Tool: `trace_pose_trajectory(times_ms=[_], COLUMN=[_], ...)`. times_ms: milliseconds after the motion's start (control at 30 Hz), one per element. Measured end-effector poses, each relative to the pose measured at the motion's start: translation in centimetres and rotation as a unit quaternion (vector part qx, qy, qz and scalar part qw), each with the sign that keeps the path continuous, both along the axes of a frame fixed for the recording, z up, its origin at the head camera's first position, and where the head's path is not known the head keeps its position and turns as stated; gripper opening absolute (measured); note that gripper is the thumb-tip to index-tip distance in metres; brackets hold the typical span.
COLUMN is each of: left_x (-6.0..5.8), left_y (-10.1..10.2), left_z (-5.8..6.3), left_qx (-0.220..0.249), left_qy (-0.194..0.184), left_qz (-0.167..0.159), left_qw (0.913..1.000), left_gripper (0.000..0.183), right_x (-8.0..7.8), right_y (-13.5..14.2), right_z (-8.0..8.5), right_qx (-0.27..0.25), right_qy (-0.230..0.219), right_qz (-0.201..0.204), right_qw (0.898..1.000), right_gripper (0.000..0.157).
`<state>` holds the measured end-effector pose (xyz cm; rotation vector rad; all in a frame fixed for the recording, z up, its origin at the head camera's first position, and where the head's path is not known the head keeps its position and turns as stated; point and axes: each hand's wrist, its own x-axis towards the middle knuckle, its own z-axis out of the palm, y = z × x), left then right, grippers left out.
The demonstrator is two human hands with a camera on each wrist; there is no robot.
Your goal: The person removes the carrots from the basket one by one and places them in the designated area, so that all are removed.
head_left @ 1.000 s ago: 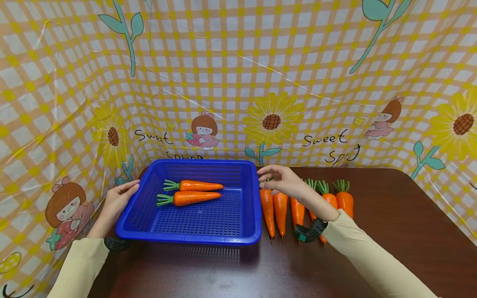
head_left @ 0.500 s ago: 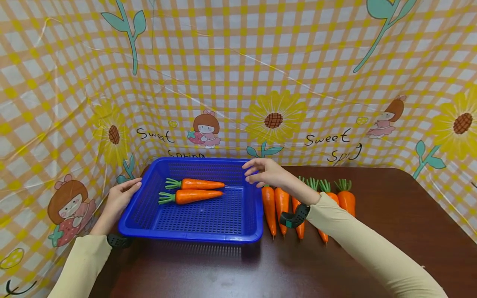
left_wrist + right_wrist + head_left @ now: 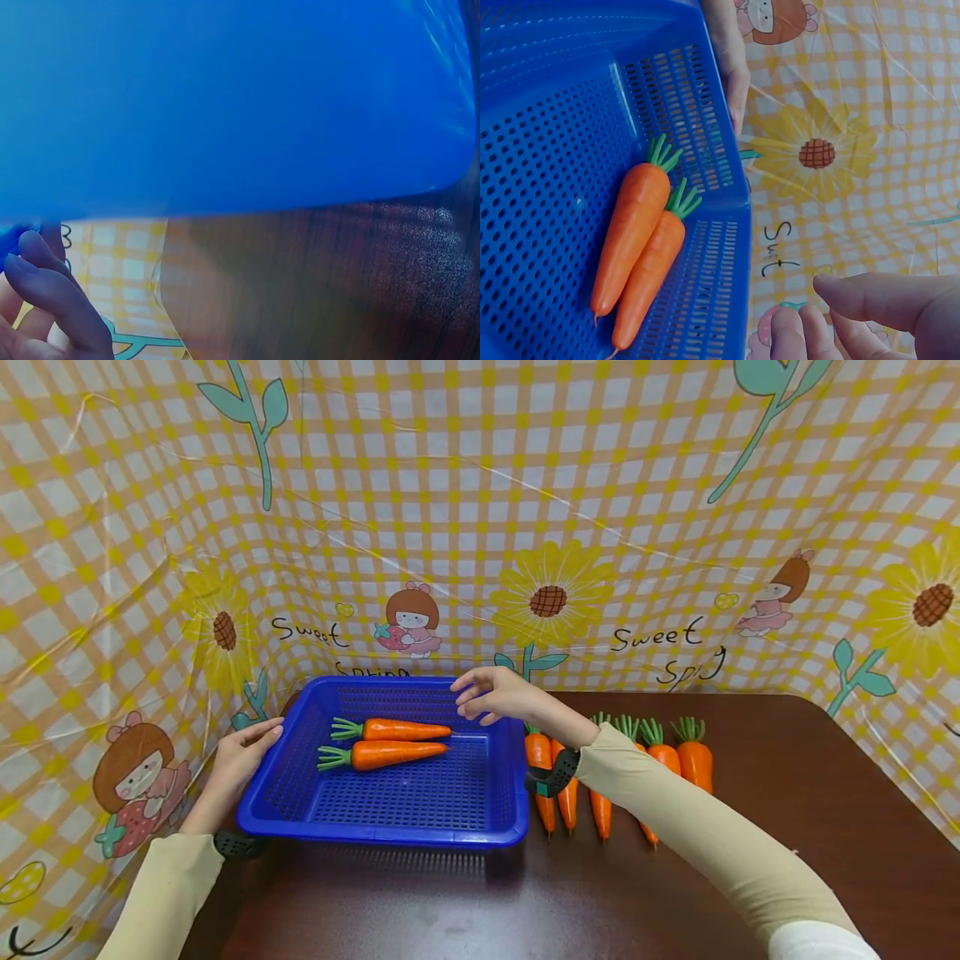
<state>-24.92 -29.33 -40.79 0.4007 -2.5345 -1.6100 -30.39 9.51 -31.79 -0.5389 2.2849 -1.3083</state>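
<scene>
A blue plastic basket [image 3: 382, 836] with slotted walls stands on the table. Two carrots with green stalks lie side by side in it, the far carrot [image 3: 405, 730] and the near carrot [image 3: 401, 756]. At the basket's left rim, my left hand [image 3: 238, 758] pinches the edge between thumb and fingers; blue plastic shows by the fingertips in the left wrist view. My right hand [image 3: 501, 695] holds nothing and hovers over the basket's far right corner, fingers loosely bent. From the right wrist view, the thumb [image 3: 855, 296] stands apart from the fingers.
Right of the basket, several more carrots [image 3: 696, 766] lie in a row on the dark brown table [image 3: 795, 810], stalks toward the back. My right forearm [image 3: 697, 827] crosses above them and hides parts. A checked yellow cloth [image 3: 465, 527] hangs behind and at both sides.
My right hand has moved left, from above the carrots by the basket's right rim to over its far right corner. The left hand stays at the left rim.
</scene>
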Motion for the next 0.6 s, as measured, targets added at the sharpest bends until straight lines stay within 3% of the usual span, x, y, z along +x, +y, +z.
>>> trace_pose_trajectory(times_ms=[600], left_x=[0.2], left_y=[-0.1], left_z=[0.1], left_qx=[-0.005], left_qy=[-0.009], left_qz=[0.0], left_qw=[0.9999], left_gripper=[0.054], right_x=[-1.0], right_y=[-5.1], right_z=[0.2], right_qx=[-0.027], right_qy=[-0.037], right_qz=[0.006], right_qw=[0.999], right_gripper=[0.044])
